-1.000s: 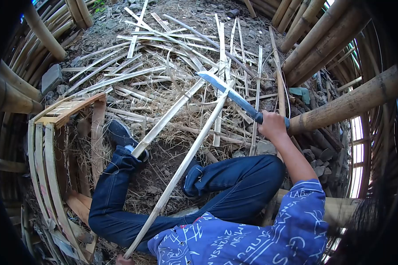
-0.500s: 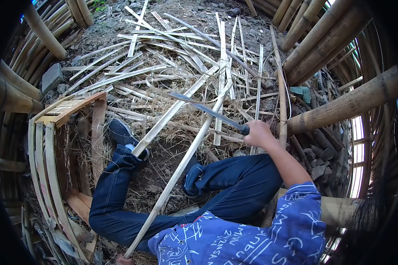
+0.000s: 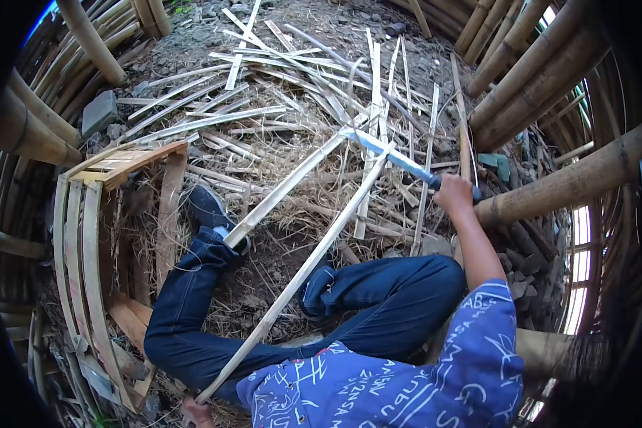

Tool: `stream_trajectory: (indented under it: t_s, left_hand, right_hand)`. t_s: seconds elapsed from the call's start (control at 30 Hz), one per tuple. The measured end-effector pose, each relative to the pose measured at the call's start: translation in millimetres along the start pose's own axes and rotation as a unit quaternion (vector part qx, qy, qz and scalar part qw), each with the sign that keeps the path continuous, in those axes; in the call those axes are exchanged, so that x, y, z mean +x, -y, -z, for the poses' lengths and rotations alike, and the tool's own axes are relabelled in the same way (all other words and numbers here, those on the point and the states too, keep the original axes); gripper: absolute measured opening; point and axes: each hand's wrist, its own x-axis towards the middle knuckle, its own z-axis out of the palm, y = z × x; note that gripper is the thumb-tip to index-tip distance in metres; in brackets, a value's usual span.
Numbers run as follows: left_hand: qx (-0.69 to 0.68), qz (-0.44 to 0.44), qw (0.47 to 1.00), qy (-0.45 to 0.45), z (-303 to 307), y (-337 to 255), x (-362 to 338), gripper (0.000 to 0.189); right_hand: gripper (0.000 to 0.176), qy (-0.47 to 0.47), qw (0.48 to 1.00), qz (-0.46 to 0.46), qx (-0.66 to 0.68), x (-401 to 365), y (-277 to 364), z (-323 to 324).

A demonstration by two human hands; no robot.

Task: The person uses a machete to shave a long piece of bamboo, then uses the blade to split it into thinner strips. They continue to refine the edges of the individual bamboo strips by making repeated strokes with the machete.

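Note:
My right hand (image 3: 454, 194) is closed round the dark handle of a long knife (image 3: 396, 160), whose blade points up and left over the strips. In my left hand (image 3: 198, 412), low at the bottom left, is the near end of a long pale bamboo strip (image 3: 292, 285). That strip slants up across my leg, and its far end lies just below the blade. Another wide bamboo strip (image 3: 285, 189) runs from beside my foot up towards the knife tip. A thin curled sliver (image 3: 351, 78) rises by the tip.
Many split strips (image 3: 214, 114) and fibre shavings litter the ground ahead. A slatted wooden frame (image 3: 85, 235) stands at my left. Thick bamboo poles (image 3: 563, 175) enclose both sides. A grey block (image 3: 100, 114) sits at the far left, and rubble (image 3: 524, 267) lies at right.
My right hand has moved the knife away from me and to the right, towards the held strip's far end. My left hand keeps its hold. The view has shifted slightly.

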Motion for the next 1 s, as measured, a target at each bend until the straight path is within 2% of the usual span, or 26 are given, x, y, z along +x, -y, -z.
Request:
stream_trajectory:
  t_s: [0.07, 0.17, 0.27, 0.33, 0.43, 0.5, 0.53, 0.6, 0.63, 0.67, 0.73, 0.8, 0.87, 0.93, 1.0]
  left_hand:
    - [0.008, -0.013, 1.0, 0.012, -19.8, 55.1, -24.9, 0.017]
    - [0.018, -0.018, 1.0, 0.019, -33.0, 83.8, -35.1, 0.017]
    - [0.018, -0.021, 0.999, 0.018, -40.3, 93.3, -35.0, 0.017]
    - [0.018, -0.02, 0.999, 0.02, -42.0, 94.9, -37.1, 0.017]
    - [0.015, -0.024, 0.999, 0.019, -43.9, 97.0, -35.8, 0.017]
    - [0.019, -0.02, 0.999, 0.021, -42.9, 98.6, -39.5, 0.017]
    - [0.017, -0.019, 0.999, 0.019, -43.0, 98.4, -38.3, 0.017]
    - [0.015, -0.02, 1.0, 0.019, -44.7, 97.3, -37.7, 0.017]
    - [0.012, -0.02, 1.0, 0.019, -46.2, 98.6, -37.8, 0.017]
    - [0.012, -0.021, 1.0, 0.019, -48.0, 98.5, -37.8, 0.017]
    - [0.014, -0.018, 1.0, 0.02, -47.3, 100.2, -38.6, 0.017]
    - [0.013, -0.016, 1.0, 0.019, -46.0, 100.7, -39.4, 0.017]
    - [0.011, -0.014, 1.0, 0.02, -45.2, 98.0, -39.5, 0.017]
    - [0.008, -0.013, 0.999, 0.03, -40.9, 90.5, -36.5, 0.017]
    - [-0.003, -0.004, 1.0, 0.028, -29.1, 61.7, -29.8, 0.017]
  right_hand:
    - [0.017, 0.018, 1.0, 0.0, 0.011, -0.5, 6.1, 7.1]
    - [0.019, 0.02, 0.999, -0.004, 0.038, -2.8, 11.1, 15.6]
    - [0.022, 0.046, 0.993, 0.022, 0.106, -9.0, 14.8, 20.5]
    - [0.026, 0.104, 0.976, -0.017, 0.192, -15.8, 32.8, 29.4]
    - [0.026, 0.133, 0.958, -0.037, 0.252, -12.4, 33.9, 11.4]
    - [0.021, 0.179, 0.926, -0.007, 0.333, -14.9, 35.3, 11.6]
    - [0.021, 0.18, 0.926, -0.005, 0.333, -19.2, 39.2, 11.0]
    - [0.021, 0.105, 0.968, 0.117, 0.196, -30.4, 49.3, 11.6]
    - [0.02, 0.126, 0.972, 0.132, 0.146, -34.9, 57.2, 16.4]
    - [0.02, 0.127, 0.973, 0.131, 0.144, -39.5, 65.8, 25.9]
    - [0.023, 0.14, 0.966, 0.189, 0.107, -45.3, 80.2, 43.5]
    - [0.023, 0.135, 0.968, 0.194, 0.09, -42.4, 77.1, 38.9]
    - [0.023, 0.075, 0.984, 0.153, 0.052, -28.5, 55.4, 32.2]
    - [0.021, 0.08, 0.995, -0.051, 0.005, 12.1, 1.0, 27.2]
    - [0.021, 0.037, 0.981, -0.189, -0.008, 32.7, -30.5, 18.7]
